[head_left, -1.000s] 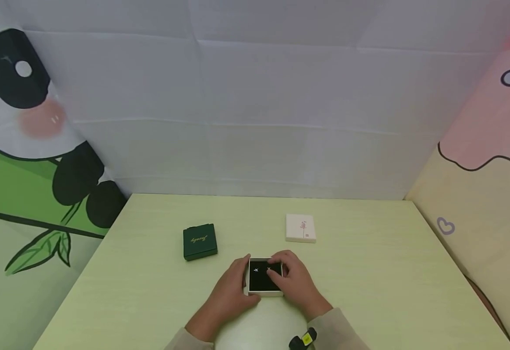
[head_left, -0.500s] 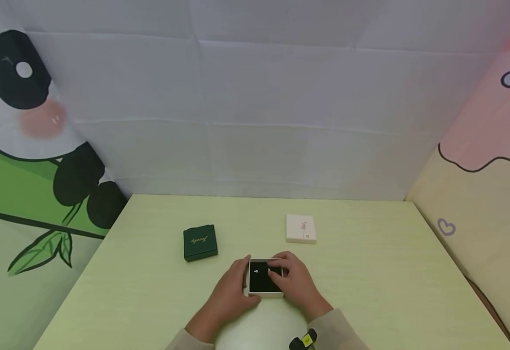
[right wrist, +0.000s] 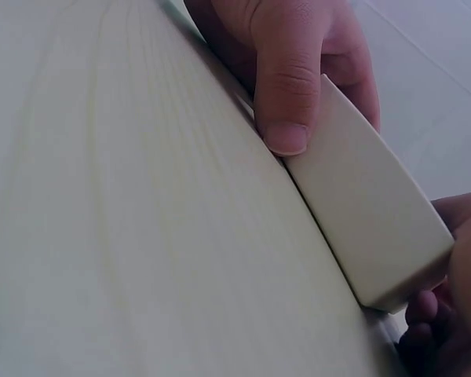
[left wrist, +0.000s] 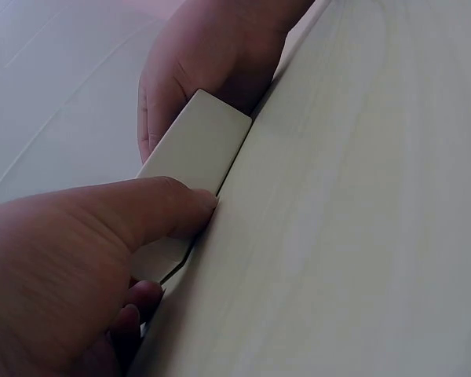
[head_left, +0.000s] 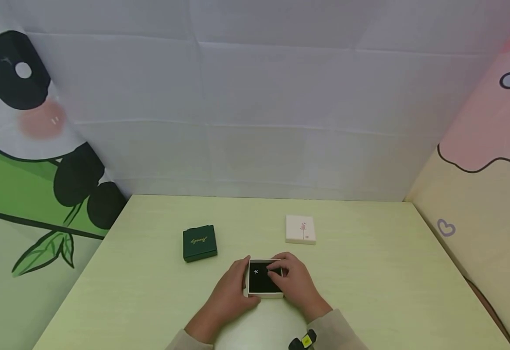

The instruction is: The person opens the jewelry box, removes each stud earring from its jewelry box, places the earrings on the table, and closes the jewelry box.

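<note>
A small white jewelry box (head_left: 265,294) with a black insert (head_left: 259,282) sits near the front of the table. My left hand (head_left: 230,291) grips its left side, thumb along the near wall; the left wrist view shows this left thumb (left wrist: 169,208) against the box's pale side (left wrist: 196,141). One small silver star-shaped earring (head_left: 256,271) shows on the insert's left half. Over the right half, my right hand (head_left: 296,279) holds its thumb and index fingertips close together, pinching at a second star earring, now hidden by them. The right wrist camera sees the box wall (right wrist: 361,204) between both hands.
A dark green box (head_left: 200,243) with gold lettering lies at the left on the table (head_left: 368,272). Farther back and to the right is a flat white box or lid (head_left: 300,229) with a pink flower print. A white cloth (head_left: 255,121) hangs behind.
The right thumb and index fingertips have drawn together over the right-hand earring, which was partly visible and is now covered. The left hand and the box have stayed in place.
</note>
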{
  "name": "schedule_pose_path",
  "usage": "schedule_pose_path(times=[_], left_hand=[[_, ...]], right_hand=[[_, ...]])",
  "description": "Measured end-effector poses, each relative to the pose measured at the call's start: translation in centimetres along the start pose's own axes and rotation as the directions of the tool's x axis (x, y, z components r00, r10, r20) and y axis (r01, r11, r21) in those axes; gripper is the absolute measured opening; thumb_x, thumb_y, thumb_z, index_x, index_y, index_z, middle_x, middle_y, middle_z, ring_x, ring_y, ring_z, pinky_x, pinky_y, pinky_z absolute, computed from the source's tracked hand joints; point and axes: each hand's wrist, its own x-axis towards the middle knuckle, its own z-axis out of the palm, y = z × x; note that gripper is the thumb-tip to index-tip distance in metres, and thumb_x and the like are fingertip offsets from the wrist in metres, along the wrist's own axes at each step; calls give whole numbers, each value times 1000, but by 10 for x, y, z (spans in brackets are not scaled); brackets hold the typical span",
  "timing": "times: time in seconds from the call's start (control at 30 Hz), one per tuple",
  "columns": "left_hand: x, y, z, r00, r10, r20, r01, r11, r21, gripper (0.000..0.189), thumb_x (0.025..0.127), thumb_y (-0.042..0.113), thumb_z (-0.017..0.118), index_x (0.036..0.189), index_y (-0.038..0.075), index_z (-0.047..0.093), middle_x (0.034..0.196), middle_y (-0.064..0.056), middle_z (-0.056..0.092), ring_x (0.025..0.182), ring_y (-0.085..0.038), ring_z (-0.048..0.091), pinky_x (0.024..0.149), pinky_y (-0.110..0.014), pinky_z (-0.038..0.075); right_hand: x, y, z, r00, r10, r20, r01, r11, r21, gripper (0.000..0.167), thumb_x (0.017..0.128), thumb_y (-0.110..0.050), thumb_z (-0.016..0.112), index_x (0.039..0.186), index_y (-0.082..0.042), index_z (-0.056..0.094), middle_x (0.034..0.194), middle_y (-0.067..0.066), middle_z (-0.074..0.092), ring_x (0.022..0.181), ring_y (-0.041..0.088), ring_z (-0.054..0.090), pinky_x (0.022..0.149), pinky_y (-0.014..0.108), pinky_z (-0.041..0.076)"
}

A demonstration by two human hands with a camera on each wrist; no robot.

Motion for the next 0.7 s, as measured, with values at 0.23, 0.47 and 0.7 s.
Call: schedule_pose_path(times=[0.23,0.47,0.7], left_hand=[[-2,5,-3,1000,-17,8,17,1000,-2,99,75,27,87,155,-2,37,143,-11,51,102,-18,53,90,-42,47],[-2,6,-3,1000,-18,7,18,1000,1,99,75,27,88,155,-1,37,143,-10,51,102,-18,52,90,-42,47],[-2,6,-2,1000,-16,4,16,1000,6,99,75,27,88,155,-2,37,142,-10,51,100,-17,52,89,-41,46]], right_hand=[[0,-4,-3,999,33,-2,-33,999,-1,6,91,-17,79,90,-22,77,116,-7,65,75,7,52,70,27,47],[0,-3,-2,999,43,2,-43,999,12,13,92,-16,78,83,-25,72,117,-5,65,74,8,52,70,27,46],[-1,-2,-3,999,38,22,-39,999,27,14,93,-17,76,83,-24,70,118,-4,64,75,9,52,70,28,46]])
